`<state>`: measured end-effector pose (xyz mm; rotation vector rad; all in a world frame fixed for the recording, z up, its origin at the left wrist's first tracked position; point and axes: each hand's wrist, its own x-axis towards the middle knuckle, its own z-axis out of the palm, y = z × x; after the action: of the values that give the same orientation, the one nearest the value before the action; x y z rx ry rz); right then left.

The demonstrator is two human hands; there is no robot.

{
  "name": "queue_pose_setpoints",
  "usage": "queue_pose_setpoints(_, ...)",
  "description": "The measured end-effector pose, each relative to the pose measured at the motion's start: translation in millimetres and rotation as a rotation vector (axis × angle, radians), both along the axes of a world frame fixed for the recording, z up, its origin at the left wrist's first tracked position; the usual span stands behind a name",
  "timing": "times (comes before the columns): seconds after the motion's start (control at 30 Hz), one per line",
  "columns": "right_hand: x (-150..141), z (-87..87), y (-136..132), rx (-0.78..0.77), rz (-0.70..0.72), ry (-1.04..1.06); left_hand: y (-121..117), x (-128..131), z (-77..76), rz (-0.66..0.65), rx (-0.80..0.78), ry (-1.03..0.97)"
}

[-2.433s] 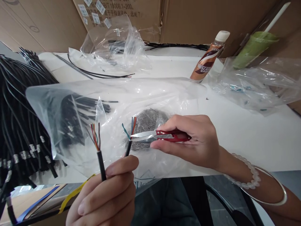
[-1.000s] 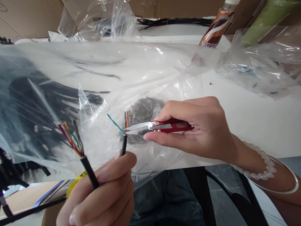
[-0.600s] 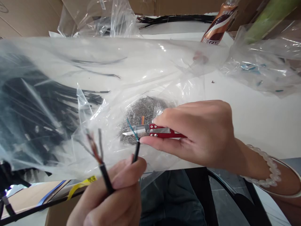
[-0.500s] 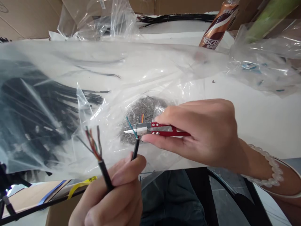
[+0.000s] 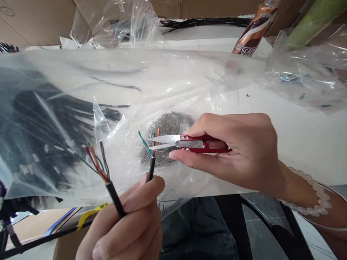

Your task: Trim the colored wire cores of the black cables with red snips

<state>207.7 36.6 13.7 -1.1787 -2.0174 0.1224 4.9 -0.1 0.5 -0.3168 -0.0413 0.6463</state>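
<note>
Two ends of black cable stick up from my left hand, which is closed around them. The left cable end fans out into thin colored wires. From the right cable end rise a twisted teal wire bent to the left and a bundle of orange and dark wires. My right hand grips red-handled thread snips, whose blades are apart and point left at the right cable's wires. Beneath the blades, under clear plastic, lies a heap of fine metal strands.
A large clear plastic bag covers much of the white table. Many black cables lie under it at the left. A Nescafé bottle and a bag of small scraps are at the back right.
The snips have moved slightly right, and their blades have spread apart. The teal wire now leans further left, with the orange and dark bundle showing above the cable. My left hand has shifted slightly left.
</note>
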Motion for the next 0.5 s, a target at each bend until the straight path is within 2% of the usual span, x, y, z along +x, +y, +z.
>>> queue_pose_setpoints(0.2,2.3,3.1,-0.4,0.006,-0.004,0.023,-0.5,-2.8,-0.5,-0.015,-0.026,-0.037)
queue_pose_setpoints(0.5,9.0,4.4,1.1,0.066,0.101,-0.040,-3.8,-3.2,-2.8,0.008,-0.076,-0.084)
